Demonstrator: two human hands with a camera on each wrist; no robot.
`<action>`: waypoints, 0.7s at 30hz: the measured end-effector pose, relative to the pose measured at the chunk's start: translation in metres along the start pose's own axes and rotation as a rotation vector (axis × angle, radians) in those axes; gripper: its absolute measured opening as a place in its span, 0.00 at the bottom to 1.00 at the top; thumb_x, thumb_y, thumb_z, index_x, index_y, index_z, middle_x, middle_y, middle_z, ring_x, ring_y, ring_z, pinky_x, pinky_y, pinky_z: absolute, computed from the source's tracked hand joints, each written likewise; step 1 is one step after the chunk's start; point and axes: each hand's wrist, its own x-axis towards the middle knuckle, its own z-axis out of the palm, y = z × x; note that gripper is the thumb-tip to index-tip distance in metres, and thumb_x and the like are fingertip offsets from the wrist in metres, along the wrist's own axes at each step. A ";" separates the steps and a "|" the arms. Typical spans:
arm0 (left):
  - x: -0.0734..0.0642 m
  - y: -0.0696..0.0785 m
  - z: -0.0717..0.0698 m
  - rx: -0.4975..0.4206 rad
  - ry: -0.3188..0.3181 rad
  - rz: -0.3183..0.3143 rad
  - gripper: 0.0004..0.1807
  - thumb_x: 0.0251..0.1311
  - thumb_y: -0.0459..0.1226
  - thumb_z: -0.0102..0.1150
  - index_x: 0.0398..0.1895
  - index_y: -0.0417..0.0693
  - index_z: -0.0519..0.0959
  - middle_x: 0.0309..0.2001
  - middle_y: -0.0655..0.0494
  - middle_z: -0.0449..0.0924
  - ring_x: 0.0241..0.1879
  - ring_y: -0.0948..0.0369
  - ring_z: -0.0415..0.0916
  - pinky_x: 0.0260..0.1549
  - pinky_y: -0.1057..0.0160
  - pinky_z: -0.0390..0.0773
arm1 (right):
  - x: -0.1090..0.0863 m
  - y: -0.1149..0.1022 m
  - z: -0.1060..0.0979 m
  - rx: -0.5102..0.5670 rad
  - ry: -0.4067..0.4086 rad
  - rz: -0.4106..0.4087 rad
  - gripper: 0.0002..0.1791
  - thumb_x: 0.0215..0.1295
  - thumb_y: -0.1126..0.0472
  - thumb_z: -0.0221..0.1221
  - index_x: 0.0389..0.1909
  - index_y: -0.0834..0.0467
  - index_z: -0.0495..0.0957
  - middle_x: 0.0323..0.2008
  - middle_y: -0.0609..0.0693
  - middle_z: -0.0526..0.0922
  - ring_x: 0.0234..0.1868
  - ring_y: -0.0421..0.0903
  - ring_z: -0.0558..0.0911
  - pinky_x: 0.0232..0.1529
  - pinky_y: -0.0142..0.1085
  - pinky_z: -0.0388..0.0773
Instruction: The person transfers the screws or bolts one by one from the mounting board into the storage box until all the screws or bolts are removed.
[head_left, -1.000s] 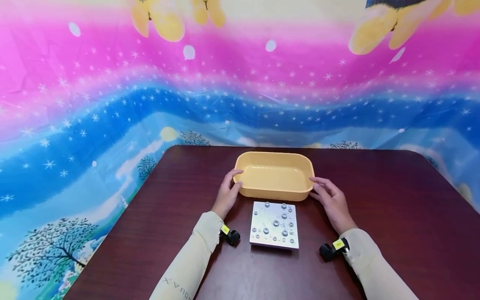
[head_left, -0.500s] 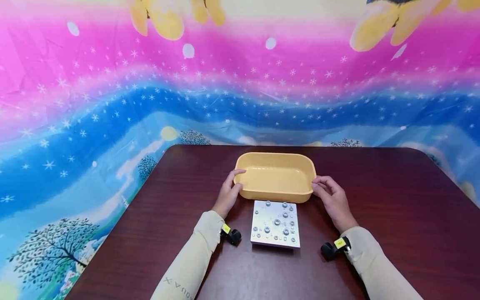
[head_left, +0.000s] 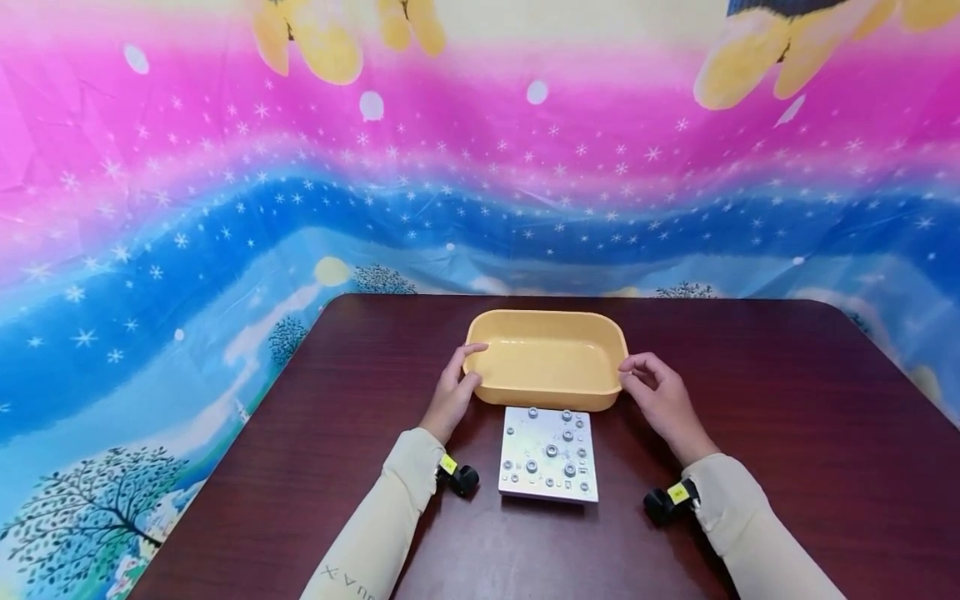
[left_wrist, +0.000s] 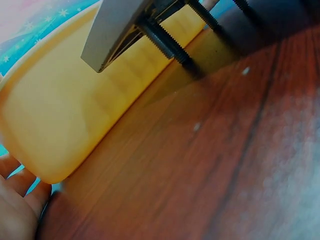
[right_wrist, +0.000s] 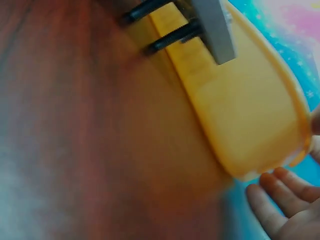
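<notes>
A yellow rectangular plastic basin (head_left: 547, 367) with rounded corners stands on the dark wooden table, nothing inside it. My left hand (head_left: 450, 396) grips its left end, fingers over the rim and thumb at the near side. At the right end my right hand (head_left: 663, 404) pinches the rim between thumb and index finger; in the right wrist view its other fingers (right_wrist: 280, 197) extend beside the wall. Just in front of the basin is a silver metal plate (head_left: 528, 446) with several bolts on top. Black threaded screws (left_wrist: 162, 40) hold it up like legs.
The brown tabletop (head_left: 787, 400) has rounded far corners. Behind it hangs a pink and blue patterned cloth (head_left: 480, 167). Each wrist carries a small black camera, one at the left cuff (head_left: 463, 479) and one at the right (head_left: 660, 504), both beside the plate.
The basin has shifted slightly toward me, narrowing the gap to the metal plate. My right fingers have drawn together into a pinch on the rim. The left hand keeps its grip.
</notes>
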 end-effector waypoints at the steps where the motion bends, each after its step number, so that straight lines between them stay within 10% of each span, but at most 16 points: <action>1: 0.000 0.001 0.000 0.000 0.000 -0.001 0.27 0.57 0.28 0.46 0.62 0.55 0.71 0.67 0.57 0.65 0.68 0.61 0.57 0.64 0.54 0.58 | 0.000 -0.002 -0.001 -0.019 -0.013 0.008 0.12 0.68 0.60 0.56 0.45 0.65 0.74 0.49 0.60 0.77 0.46 0.36 0.78 0.42 0.21 0.74; 9: -0.009 0.025 -0.004 0.005 -0.048 0.011 0.26 0.60 0.27 0.46 0.65 0.41 0.68 0.68 0.47 0.64 0.70 0.55 0.54 0.66 0.53 0.56 | -0.001 -0.026 -0.013 -0.254 -0.057 -0.031 0.17 0.65 0.54 0.60 0.48 0.60 0.76 0.50 0.60 0.78 0.52 0.58 0.78 0.48 0.39 0.76; 15: -0.013 0.034 -0.004 0.012 -0.045 0.027 0.24 0.63 0.29 0.48 0.64 0.38 0.67 0.67 0.45 0.64 0.70 0.53 0.53 0.67 0.49 0.53 | -0.009 -0.056 -0.010 -0.425 0.006 -0.142 0.07 0.60 0.63 0.64 0.39 0.58 0.80 0.34 0.53 0.82 0.36 0.48 0.79 0.39 0.41 0.76; 21: -0.012 0.034 -0.004 0.030 -0.052 0.024 0.25 0.63 0.29 0.48 0.65 0.38 0.67 0.67 0.45 0.64 0.71 0.54 0.52 0.68 0.51 0.52 | -0.022 -0.079 0.003 -0.537 -0.222 -0.110 0.07 0.60 0.56 0.65 0.25 0.53 0.80 0.22 0.44 0.78 0.25 0.43 0.73 0.28 0.36 0.71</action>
